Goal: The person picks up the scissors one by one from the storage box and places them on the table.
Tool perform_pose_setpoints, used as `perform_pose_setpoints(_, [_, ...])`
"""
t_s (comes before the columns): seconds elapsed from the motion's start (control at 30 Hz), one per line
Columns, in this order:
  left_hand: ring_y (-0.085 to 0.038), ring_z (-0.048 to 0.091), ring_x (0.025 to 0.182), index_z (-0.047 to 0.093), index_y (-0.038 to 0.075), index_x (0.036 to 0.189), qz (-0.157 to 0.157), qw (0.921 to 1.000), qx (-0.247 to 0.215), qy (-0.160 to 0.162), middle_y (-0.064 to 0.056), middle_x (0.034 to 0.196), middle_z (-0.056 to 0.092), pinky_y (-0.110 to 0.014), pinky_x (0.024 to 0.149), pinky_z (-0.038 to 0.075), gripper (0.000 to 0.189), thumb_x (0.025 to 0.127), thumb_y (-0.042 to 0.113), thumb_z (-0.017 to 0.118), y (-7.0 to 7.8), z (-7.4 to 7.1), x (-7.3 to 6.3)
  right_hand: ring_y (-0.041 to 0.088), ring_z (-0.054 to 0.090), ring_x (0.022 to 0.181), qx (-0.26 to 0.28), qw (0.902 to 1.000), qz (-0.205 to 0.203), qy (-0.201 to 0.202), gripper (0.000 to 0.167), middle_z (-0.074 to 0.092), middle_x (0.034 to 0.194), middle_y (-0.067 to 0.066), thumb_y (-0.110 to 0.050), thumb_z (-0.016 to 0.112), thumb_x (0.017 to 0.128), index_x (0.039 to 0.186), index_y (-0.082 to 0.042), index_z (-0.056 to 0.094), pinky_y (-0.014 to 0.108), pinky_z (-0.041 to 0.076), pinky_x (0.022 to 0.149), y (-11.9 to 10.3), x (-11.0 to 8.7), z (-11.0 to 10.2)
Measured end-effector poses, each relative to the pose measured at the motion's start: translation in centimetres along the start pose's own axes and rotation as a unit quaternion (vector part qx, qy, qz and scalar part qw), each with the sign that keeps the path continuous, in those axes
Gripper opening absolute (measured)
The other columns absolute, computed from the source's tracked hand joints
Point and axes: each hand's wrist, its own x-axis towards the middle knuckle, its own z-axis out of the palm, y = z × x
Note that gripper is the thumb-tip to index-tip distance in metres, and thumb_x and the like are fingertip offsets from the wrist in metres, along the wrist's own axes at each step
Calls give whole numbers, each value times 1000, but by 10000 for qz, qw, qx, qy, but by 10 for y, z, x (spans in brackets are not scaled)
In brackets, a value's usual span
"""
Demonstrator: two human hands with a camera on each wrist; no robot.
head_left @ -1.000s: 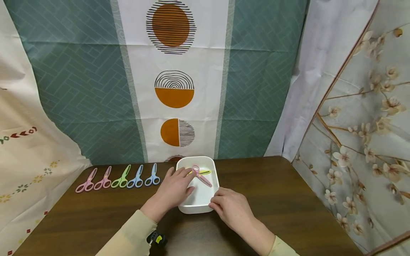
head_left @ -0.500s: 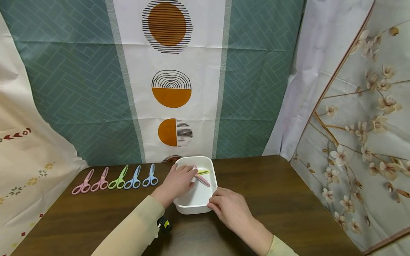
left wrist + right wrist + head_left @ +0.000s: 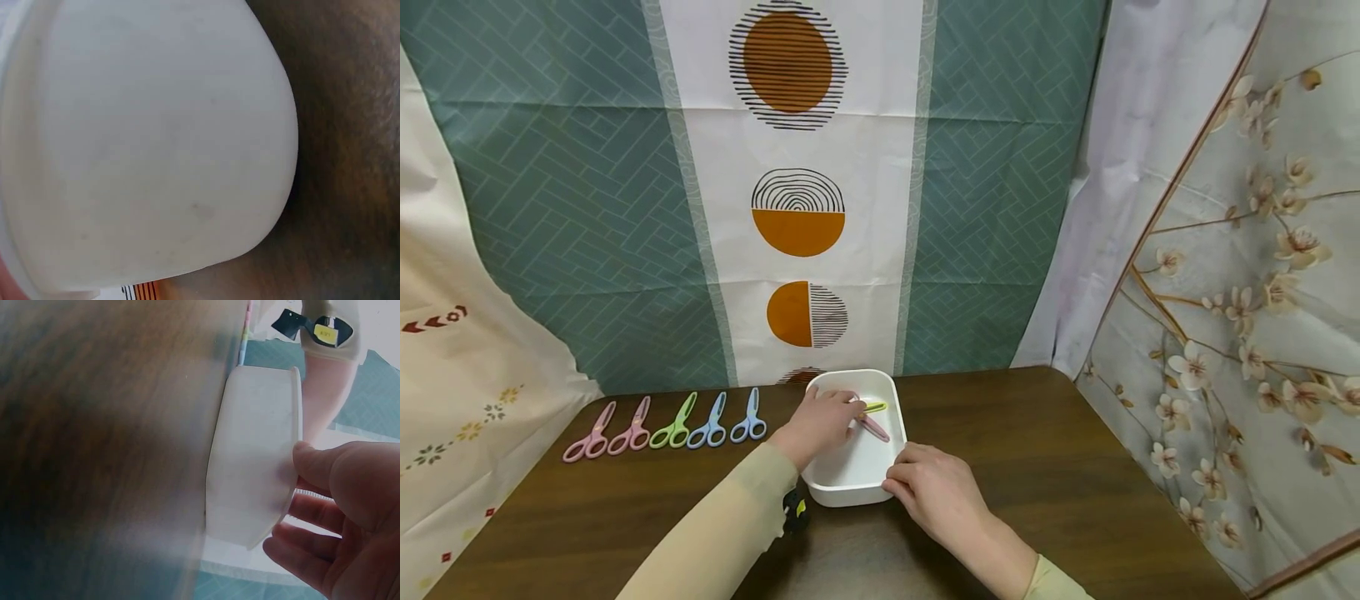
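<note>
A white plastic box [image 3: 850, 493] stands on the dark wooden table, also filling most of the left wrist view as a pale wall [image 3: 169, 137]. Inside it, pink scissors [image 3: 874, 427] lie across yellow-green scissors [image 3: 877, 407]. My left hand [image 3: 822, 423] reaches over the box's left side, its fingers over the pink scissors' handles. These fingers hide the handles, and I cannot tell whether they grip them. At the near right corner, my right hand [image 3: 936, 486] pinches the box rim; the right wrist view shows its thumb [image 3: 312, 461] against the rim.
Several more scissors lie in a row on the table's left: pink scissors [image 3: 590, 435] outermost, then pink, green scissors [image 3: 673, 423] and two blue ones, with blue scissors [image 3: 750, 418] nearest the box. Patterned cloth [image 3: 1000, 250] hangs behind the table [image 3: 1000, 417].
My left hand has moved right and deeper into the box, now covering the pink scissors' handles. My right hand stays at the box corner. The head view has shifted slightly.
</note>
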Motion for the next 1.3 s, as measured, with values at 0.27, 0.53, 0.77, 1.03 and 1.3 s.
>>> perform_pose_setpoints(0.27, [-31, 61, 139, 76, 23, 127, 12, 9997, 159, -163, -4, 145, 69, -68, 124, 31, 25, 104, 15, 76, -3, 5, 8, 9, 69, 90, 23, 10000, 40, -5, 8, 71, 94, -12, -24, 90, 93, 89, -23, 83, 32, 58, 71, 0, 0, 0])
perform_pose_setpoints(0.53, [-29, 67, 127, 78, 25, 121, 56, 9990, 380, -208, -1, 134, 73, -63, 116, 39, 23, 105, 10, 73, -3, 6, 13, 9, 69, 90, 5, 10000, 40, -58, 7, 71, 94, -12, -24, 90, 94, 90, -23, 84, 31, 58, 72, 0, 0, 1])
perform_pose_setpoints(0.77, [-25, 67, 93, 79, 26, 103, 198, 9980, 607, 9, 1, 99, 73, -51, 98, 49, 15, 103, 12, 73, -3, 5, 15, 9, 69, 90, 33, 10000, 29, -24, 8, 72, 94, -12, -24, 90, 93, 89, -23, 83, 32, 59, 73, 0, 0, 0])
perform_pose_setpoints(1.03, [-25, 68, 86, 78, 25, 99, 211, 9956, 896, 197, 0, 91, 70, -46, 86, 50, 5, 100, 20, 76, -4, 9, 17, 9, 70, 92, 30, 9999, 56, -92, 7, 73, 95, -12, -25, 89, 94, 90, -23, 84, 32, 59, 74, 0, 1, 0])
perform_pose_setpoints(1.3, [-26, 67, 89, 78, 26, 107, 110, 9922, 1241, -40, -2, 94, 72, -45, 88, 49, 11, 104, 18, 72, 2, 6, 15, 9, 69, 92, 28, 10000, 31, -59, 8, 72, 95, -12, -24, 89, 94, 89, -23, 83, 32, 59, 74, 0, 0, 0])
